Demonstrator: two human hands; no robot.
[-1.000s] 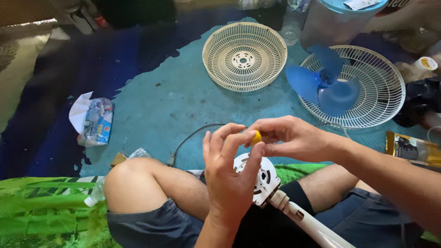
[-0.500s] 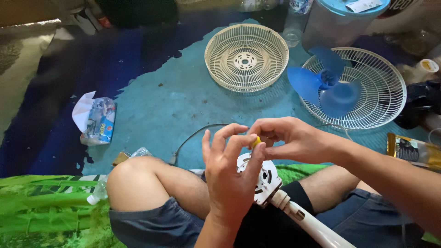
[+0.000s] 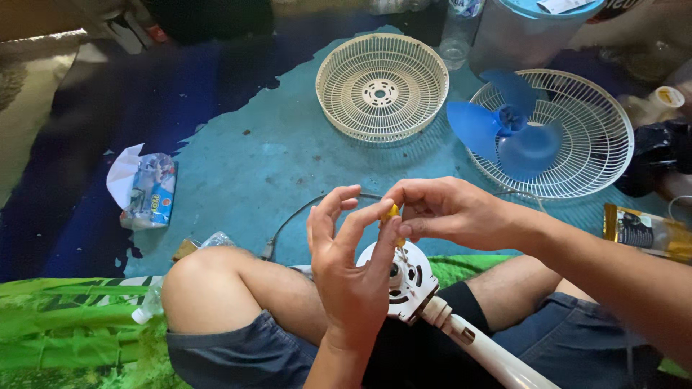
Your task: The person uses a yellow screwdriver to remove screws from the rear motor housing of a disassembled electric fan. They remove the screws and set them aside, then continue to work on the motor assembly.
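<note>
My right hand (image 3: pixel 450 210) pinches a small yellow part (image 3: pixel 393 213) between thumb and fingers, just above a white fan motor (image 3: pixel 405 279) that rests in my lap on its white pole (image 3: pixel 490 351). My left hand (image 3: pixel 351 270) is raised in front of the motor, fingers spread, and its thumb and forefinger touch the same yellow part from the left. My bare knees frame the motor on both sides.
A cream fan guard (image 3: pixel 382 85) lies on the blue floor ahead. To its right a white guard (image 3: pixel 577 137) holds a blue fan blade (image 3: pixel 504 126). A crumpled packet (image 3: pixel 144 189) lies left, a gold packet (image 3: pixel 649 230) right, a grey cord (image 3: pixel 303 212) near my knee.
Both hands have stayed together over the motor. My left fingers have shifted slightly around the yellow part, and the view has moved a little.
</note>
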